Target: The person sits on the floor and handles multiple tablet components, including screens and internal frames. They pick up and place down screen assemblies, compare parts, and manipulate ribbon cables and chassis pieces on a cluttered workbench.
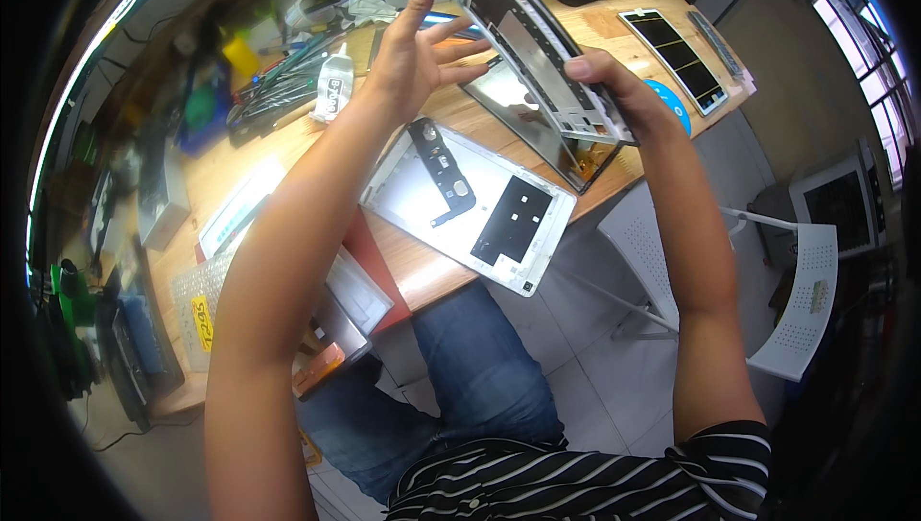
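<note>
My right hand is closed on the edge of a tablet frame, thumb over its rim, holding it tilted up above the table. My left hand is open beside the frame's left side, thumb up and fingers spread; whether a fingertip touches the frame I cannot tell. Below lies a white tablet back cover, inner side up, with a dark rectangular patch on it. Across the cover rests a black internal bracket. A dark glossy screen panel lies under the raised frame, partly hidden by it.
A white glue bottle and several thin tools lie to the left on the wooden table. Another white-edged panel sits at the far right, near a blue disc. White chairs stand beyond the table's right edge.
</note>
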Tool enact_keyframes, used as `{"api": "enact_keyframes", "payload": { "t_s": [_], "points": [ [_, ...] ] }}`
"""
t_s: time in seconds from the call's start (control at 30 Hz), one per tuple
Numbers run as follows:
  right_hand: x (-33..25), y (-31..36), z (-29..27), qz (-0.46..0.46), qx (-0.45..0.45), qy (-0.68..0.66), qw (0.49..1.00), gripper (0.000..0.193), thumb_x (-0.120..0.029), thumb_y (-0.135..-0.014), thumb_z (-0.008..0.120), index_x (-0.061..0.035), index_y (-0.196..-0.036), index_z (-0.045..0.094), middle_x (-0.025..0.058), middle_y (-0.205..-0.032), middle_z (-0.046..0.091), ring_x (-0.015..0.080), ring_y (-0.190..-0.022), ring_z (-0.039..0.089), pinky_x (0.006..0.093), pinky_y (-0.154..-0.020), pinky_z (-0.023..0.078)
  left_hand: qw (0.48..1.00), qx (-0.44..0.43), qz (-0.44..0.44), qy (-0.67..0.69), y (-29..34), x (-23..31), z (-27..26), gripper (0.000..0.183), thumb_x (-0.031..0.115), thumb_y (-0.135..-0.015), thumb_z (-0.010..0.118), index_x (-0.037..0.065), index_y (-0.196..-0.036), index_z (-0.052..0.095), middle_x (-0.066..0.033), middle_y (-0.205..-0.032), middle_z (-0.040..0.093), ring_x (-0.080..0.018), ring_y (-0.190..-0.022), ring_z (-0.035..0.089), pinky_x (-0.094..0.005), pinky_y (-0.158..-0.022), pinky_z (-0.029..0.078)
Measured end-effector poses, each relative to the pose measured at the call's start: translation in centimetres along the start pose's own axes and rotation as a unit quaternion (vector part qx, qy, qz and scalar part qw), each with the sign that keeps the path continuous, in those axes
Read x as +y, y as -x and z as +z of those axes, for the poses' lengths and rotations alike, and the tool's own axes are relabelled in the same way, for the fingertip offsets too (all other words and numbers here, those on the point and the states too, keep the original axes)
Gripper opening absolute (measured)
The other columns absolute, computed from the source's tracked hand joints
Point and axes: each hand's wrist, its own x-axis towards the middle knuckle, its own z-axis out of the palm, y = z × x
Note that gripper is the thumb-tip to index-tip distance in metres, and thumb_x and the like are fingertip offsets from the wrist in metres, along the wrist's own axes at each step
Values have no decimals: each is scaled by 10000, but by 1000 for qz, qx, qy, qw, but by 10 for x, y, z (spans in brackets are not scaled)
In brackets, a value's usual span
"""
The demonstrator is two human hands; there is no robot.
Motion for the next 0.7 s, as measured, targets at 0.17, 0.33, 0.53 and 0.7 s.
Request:
{"api": "enact_keyframes", "payload": {
  "t_s": [0.17,0.33,0.53,0.7],
  "points": [
    [-8,1,13,9,74,113,991,537,-428,-798,721,12,-1092,634,72,-852,679,127,-757,700,215,-655,562,994,9,-65,89,13,-7,16,1210,824,-834,488,0,-1574,1,-361,-1516,319,-459,-1286,534,-536,-958,570],
    [-14,-1,2,7,74,60,995,521,-407,-793,753,6,-1088,635,96,-889,677,135,-777,706,273,-692,614,986,74,-123,83,16,-8,9,599,285,-1080,409,-74,-1515,208,-333,-1408,494,-433,-1231,592,-449,-952,591],
    [-17,9,-26,-73,84,-12,994,775,-432,-788,758,93,-1315,540,251,-1092,681,317,-996,733,403,-743,659,976,171,-120,-67,21,-8,3,524,107,-974,580,-96,-1407,366,-287,-1251,600,-347,-1034,699,-400,-853,627],
    [-18,18,-25,-105,-13,-79,991,858,-502,-798,711,66,-1401,489,297,-1185,641,416,-1049,698,496,-799,633,915,229,-6,-331,32,4,21,852,286,-884,748,-113,-1489,301,-317,-1367,517,-323,-1233,583,-378,-1046,458]
  ]
}}
